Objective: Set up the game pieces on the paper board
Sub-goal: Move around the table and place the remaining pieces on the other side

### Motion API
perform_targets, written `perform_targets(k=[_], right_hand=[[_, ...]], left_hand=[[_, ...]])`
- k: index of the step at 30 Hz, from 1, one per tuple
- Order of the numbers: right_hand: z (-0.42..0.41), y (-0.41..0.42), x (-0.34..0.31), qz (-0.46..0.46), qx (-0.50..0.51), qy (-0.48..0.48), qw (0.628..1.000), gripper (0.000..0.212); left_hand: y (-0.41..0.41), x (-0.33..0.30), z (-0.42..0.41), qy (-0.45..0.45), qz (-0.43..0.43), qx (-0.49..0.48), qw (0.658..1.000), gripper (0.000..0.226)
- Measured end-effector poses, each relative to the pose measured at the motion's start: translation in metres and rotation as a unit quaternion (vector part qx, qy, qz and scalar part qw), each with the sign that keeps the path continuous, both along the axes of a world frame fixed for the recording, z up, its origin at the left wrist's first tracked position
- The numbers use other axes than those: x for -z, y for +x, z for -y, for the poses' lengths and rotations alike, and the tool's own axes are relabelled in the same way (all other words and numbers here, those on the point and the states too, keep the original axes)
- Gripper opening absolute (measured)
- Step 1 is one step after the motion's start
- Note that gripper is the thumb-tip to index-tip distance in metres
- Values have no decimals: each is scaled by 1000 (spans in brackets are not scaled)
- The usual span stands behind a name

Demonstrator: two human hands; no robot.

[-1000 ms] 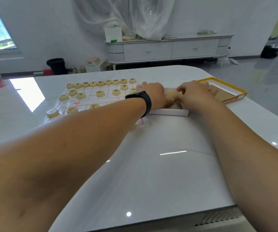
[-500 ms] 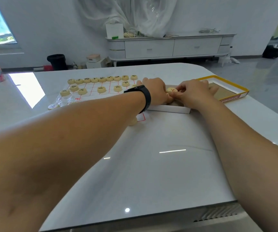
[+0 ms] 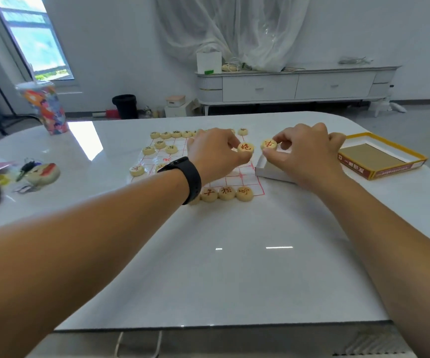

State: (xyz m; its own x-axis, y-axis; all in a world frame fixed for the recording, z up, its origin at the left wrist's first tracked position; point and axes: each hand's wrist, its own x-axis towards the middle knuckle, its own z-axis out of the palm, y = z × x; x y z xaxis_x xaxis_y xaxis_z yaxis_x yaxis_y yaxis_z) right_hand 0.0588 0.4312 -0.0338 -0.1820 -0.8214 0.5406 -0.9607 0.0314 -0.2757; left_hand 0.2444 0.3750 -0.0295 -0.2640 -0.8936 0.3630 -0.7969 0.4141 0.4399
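Note:
A paper board (image 3: pixel 230 180) with a red grid lies on the white table. Round wooden pieces with black marks (image 3: pixel 160 144) line its far side, and three red-marked pieces (image 3: pixel 226 193) sit along its near edge. My left hand (image 3: pixel 215 153), with a black watch on the wrist, pinches a red-marked piece (image 3: pixel 245 147) above the board's right side. My right hand (image 3: pixel 303 151) pinches another red-marked piece (image 3: pixel 269 145) over the white box tray (image 3: pixel 268 172).
A yellow-rimmed box lid (image 3: pixel 382 158) lies at the right. A colourful tumbler (image 3: pixel 44 107) stands at the far left, with keys and small items (image 3: pixel 36 173) in front of it. The table's near edge (image 3: pixel 221 328) is close to me. A white sideboard stands behind.
Both hands have lifted out of the white box tray, each now holding up a red-marked piece. The camera has tilted, showing the near row of pieces and the left of the table.

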Motion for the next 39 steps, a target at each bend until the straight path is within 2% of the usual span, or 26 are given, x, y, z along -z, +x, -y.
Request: perform_targets(k=[2,5,8,12,15,18,24,27,29,31,35,39], right_hand=[[-2,9,2,23,-35,5,999,39],[-5,16,6,1,-121,47,991,36],[-8,9,5,7,-176,102,979,31],[-10,-6,1,41,-212,178,960,27],[-12,-12,-2,71,-216,240,944,23],[-9,-17,-1,49,-208,275,937,39],[-20,-13,-7,60,-195,337,919,45],[-21,-11,-7,55,-193,336,920,34],[-21,-13,-7,61,-194,326,923,34],[-19,-14,-4,50,-191,298,934,37],[-17,-6,2,82,-211,230,946,28],[-15,-9,4,105,-189,156,964,21]], left_hand=[[20,0,-5,-6,-17,-21,1000,43],[44,5,-10,-27,-50,-54,997,45],[51,9,-19,-33,-87,-41,995,45],[47,20,-30,-77,-95,-32,992,38],[45,27,-34,-104,-86,-50,990,37],[44,31,-36,-111,-54,-40,991,38],[49,35,-40,-41,-6,-41,998,42],[46,34,-44,-26,6,-34,999,44],[46,32,-43,-22,13,-30,999,44],[45,26,-36,-21,20,-30,999,43],[33,12,-21,4,22,-18,1000,42],[16,6,-14,24,102,1,994,46]])
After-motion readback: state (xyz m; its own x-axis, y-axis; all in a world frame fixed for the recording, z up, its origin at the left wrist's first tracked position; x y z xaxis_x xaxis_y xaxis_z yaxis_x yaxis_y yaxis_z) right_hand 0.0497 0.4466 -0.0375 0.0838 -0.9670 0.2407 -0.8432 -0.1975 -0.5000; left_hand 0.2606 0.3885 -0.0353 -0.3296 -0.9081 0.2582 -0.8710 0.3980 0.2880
